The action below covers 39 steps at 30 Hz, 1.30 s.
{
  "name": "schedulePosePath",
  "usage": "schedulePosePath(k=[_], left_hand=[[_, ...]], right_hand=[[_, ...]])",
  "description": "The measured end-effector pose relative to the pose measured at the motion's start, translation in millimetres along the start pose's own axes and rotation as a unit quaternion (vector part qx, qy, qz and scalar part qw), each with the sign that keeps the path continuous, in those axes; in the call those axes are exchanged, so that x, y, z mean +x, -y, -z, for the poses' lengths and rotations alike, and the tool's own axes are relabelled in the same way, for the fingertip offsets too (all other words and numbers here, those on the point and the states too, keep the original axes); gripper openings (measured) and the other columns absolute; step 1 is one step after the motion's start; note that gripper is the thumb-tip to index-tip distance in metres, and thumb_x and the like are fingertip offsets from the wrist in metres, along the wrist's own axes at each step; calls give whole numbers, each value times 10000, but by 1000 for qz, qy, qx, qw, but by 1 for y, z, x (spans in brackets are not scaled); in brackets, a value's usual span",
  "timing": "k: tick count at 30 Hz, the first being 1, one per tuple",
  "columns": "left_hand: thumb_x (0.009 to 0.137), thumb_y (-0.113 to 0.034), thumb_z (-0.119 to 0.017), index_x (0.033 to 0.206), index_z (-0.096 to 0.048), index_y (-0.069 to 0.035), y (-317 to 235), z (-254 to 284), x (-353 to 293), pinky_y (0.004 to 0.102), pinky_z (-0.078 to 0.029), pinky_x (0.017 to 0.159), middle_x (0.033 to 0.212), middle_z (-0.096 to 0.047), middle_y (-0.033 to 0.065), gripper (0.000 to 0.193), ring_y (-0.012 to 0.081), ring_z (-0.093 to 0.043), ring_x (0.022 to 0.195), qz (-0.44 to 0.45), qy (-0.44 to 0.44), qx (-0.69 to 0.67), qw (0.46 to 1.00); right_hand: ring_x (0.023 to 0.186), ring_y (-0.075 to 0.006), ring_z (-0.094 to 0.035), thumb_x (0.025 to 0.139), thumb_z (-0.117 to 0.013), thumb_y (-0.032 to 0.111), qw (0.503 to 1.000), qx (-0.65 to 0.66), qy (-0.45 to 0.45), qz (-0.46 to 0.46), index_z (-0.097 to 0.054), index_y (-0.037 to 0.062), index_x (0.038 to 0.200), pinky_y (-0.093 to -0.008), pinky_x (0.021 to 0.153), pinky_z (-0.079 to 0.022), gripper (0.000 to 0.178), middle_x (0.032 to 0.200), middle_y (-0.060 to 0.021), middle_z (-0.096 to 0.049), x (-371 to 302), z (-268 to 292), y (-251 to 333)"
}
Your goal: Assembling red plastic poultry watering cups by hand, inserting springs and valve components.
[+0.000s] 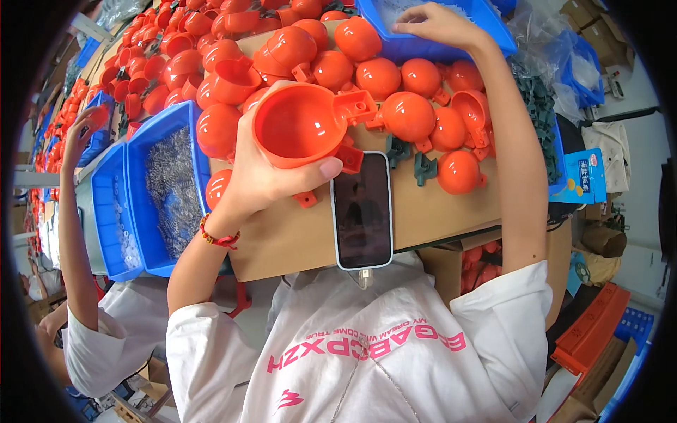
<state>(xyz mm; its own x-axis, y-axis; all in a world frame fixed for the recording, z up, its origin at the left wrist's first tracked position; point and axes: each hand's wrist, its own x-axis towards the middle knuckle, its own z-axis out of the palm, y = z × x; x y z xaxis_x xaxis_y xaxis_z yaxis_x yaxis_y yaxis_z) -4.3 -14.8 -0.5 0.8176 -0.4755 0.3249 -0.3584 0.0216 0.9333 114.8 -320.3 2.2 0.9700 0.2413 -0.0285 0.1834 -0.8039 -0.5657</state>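
My left hand (264, 173) is closed around an orange-red plastic cup (296, 127), a hollow round shell with square lugs on its right side. Its open mouth faces up toward me, above the near part of the work surface. My right hand (441, 27) reaches to the far blue bin (377, 35), which holds small clear or whitish pieces. Its fingers extend loosely over the contents, and I see nothing between them. A phone (362, 211) with a pale case and plugged-in cable lies just right of the cup. Glossy orange-red ball-shaped parts (409, 116) surround my left hand and lie beyond it.
To the left, one blue bin holds metal springs (169, 187) and another holds small white pieces (128, 247). Dark green plastic parts (425, 169) lie beside the balls, with more heaped at the right. A co-worker's hand (84, 123) touches a red part at far left.
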Motion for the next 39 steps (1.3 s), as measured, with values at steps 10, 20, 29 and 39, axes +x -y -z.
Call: schedulePosePath(k=[10,20,29,39], left_hand=[[549,-257,-757,989,-532,19,0,-1,-2,287,-440,773,914,-576,65,566,152,-551,846,34,19,-25,999],[552,-238,-762,994,-532,24,3,-1,-3,283,-437,783,925,-570,61,563,142,-548,861,18,29,-27,999],[558,-234,-763,995,-538,27,4,-1,-1,276,-432,786,950,-557,58,557,137,-541,872,9,37,-26,999],[551,-208,-763,993,-543,26,6,1,0,280,-429,793,963,-546,55,547,140,-535,883,1,52,-26,998]], right_hand=[[726,-206,-629,657,-623,179,981,-176,77,-40,-683,39,861,-316,672,-487,255,802,-132,-668,25,11,15],[685,-200,-627,707,-643,224,998,-31,-52,16,-665,-10,832,-308,658,-479,266,760,-134,-665,15,11,4],[825,-254,-621,654,-699,295,989,-142,-11,-33,-641,-3,949,-330,745,-481,423,909,-172,-648,23,17,-38],[640,-243,-636,648,-636,185,981,-141,-133,-10,-670,10,793,-334,625,-494,230,696,-164,-643,19,11,-13]])
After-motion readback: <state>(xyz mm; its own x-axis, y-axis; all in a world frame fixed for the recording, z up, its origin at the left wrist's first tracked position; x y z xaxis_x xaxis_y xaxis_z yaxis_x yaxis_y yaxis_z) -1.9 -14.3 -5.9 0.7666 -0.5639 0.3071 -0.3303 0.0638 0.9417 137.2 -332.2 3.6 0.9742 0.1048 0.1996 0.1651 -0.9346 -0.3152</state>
